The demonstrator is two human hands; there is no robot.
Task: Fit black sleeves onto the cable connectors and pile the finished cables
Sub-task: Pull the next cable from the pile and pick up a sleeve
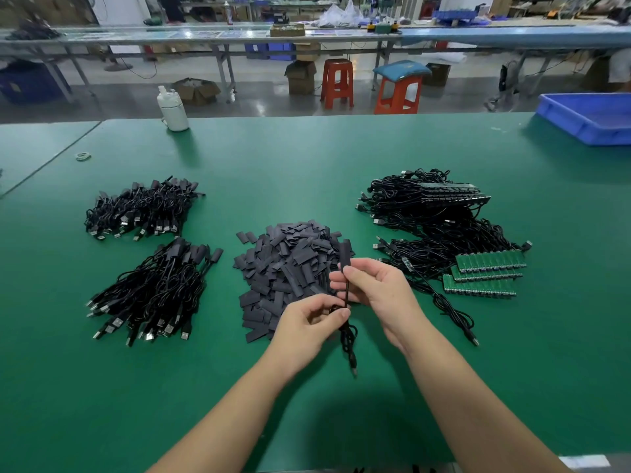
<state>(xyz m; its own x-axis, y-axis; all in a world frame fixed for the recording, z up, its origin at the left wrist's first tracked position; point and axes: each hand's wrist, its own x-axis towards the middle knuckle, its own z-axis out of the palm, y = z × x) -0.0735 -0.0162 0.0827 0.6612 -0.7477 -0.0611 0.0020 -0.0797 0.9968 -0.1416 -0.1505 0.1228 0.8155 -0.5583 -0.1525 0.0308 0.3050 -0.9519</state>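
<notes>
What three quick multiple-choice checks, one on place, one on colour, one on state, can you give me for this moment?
1. Where is the heap of loose black sleeves?
A. In the blue bin
B. Mid-table, between the cable piles
C. On the stool

2. What colour are the circuit boards at right?
A. Green
B. Red
C. White

3. What is the right hand doing?
A. Lying flat on the table
B. Lifting the white bottle
C. Pinching a sleeved cable

Answers: B, the heap lies between sleeved cables and bare ones; A, the stacked boards are green; C, its fingers pinch the cable, and the left hand grips it lower.
</notes>
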